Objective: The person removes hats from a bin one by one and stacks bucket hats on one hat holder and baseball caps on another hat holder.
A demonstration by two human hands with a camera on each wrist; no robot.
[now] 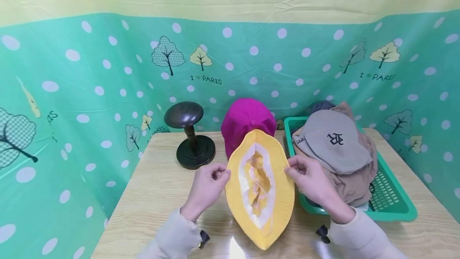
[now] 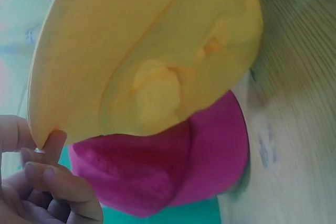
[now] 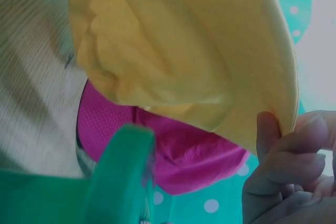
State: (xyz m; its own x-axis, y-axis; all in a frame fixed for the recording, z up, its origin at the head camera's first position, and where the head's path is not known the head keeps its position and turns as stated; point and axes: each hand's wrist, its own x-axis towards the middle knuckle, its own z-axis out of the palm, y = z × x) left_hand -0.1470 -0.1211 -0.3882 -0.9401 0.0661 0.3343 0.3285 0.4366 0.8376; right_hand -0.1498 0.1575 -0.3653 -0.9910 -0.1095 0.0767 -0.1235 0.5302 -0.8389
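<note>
A yellow bucket hat [image 1: 284,195] hangs between my two hands, its opening toward me, with a white inner band and a crumpled crown inside. My left hand [image 1: 209,187] pinches the brim's left edge between thumb and fingers. On the opposite edge, my right hand [image 1: 310,179] pinches the brim the same way. The left wrist view shows the outside of the yellow bucket hat [image 2: 152,87], dented at the crown. Behind it sits a magenta cap [image 1: 248,115], partly covered by the yellow hat in the head view.
A dark hat stand [image 1: 184,115] with a rounded top and round base stands at the back left. To the right, a green basket [image 1: 395,195] holds a pile of caps, a grey cap [image 1: 323,139] on top. All rest on a wooden table [image 1: 151,203] before a polka-dot curtain [image 1: 118,51].
</note>
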